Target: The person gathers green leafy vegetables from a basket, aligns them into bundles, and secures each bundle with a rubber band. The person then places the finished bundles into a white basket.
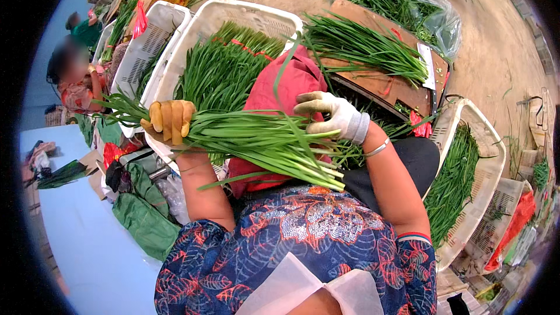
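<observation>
My left hand (170, 118), in a yellow-orange glove, is shut around the leafy part of a loose bunch of garlic chives (253, 140). The pale stem ends fan out to the right across my lap, over a dark red cloth (284, 83). My right hand (328, 113), in a white glove with a grey cuff, hovers at the upper edge of the stems with its fingers apart. A long loose leaf (280, 72) bends up between the two hands. Whether the right fingertips touch any stalk is hard to tell.
Ahead stands a white plastic crate (245, 6) with tied chive bundles (227, 65). A wooden board (350, 11) carries more chives (372, 48) and a knife (426, 65). Another crate (494, 153) of chives is at right. A person (81, 78) sits at far left.
</observation>
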A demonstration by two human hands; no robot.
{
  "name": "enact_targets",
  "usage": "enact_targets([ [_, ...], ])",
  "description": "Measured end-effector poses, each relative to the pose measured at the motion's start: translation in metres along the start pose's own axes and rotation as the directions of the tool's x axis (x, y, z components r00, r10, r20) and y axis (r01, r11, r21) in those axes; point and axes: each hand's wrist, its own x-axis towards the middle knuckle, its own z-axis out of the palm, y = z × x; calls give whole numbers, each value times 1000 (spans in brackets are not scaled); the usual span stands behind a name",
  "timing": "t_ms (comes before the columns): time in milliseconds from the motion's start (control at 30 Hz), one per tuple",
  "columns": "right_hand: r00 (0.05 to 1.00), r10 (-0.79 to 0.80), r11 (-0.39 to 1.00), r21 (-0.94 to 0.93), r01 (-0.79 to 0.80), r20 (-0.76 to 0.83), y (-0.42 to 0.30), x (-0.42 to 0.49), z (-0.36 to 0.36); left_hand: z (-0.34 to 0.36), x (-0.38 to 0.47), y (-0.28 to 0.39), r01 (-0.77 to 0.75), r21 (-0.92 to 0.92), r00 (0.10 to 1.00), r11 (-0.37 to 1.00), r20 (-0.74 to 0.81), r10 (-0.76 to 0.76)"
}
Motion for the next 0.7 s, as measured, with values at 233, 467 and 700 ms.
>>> enact_targets([
  [233, 943, 305, 950, 118, -291, -132, 40, -32, 12, -6, -2, 2, -25, 43, 997, 999, 68, 22],
  [467, 811, 584, 811, 17, -584, 1, 72, -59, 27, -6, -7, 3, -27, 28, 999, 999, 29, 26],
  [700, 545, 837, 490, -380, -785, -46, 109, -130, -8, -1, -5, 1, 17, 12, 1000, 1000, 5, -17],
])
